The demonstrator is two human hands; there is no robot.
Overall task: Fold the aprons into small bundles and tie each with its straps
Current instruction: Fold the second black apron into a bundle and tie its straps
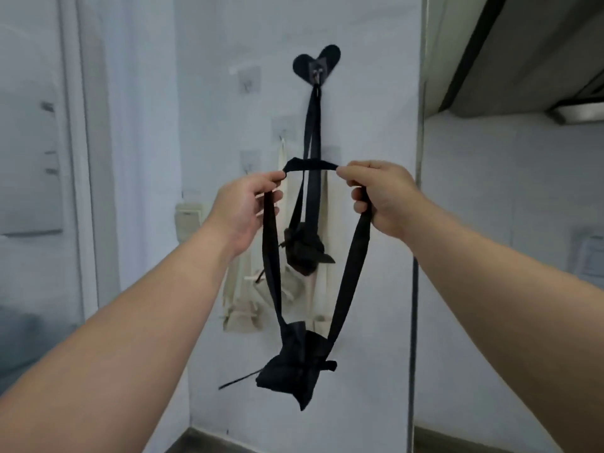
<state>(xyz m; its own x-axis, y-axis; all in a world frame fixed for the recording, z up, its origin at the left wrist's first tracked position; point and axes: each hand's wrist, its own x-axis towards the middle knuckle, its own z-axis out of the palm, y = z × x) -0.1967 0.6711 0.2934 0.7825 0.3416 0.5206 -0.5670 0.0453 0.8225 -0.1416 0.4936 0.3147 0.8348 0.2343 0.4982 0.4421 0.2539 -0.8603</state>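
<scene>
White wall (228,27), heart hook (316,63) at 12 o'clock. Left hand (243,204) and right hand (382,197) pinch the strap loop (327,165); black apron bundle (291,371) hangs at 6 o'clock, long axis vertical, corner down.

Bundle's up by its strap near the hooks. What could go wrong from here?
1. The heart hook already carries a hung bundle; adding the strap loop could crowd it or knock that one off.
2. The held bundle has a loose tail; its knot may slip if it swings.

Both hands (243,204) (382,194) pinch the strap (310,165) — black bundle (294,364) dangling below.
</scene>
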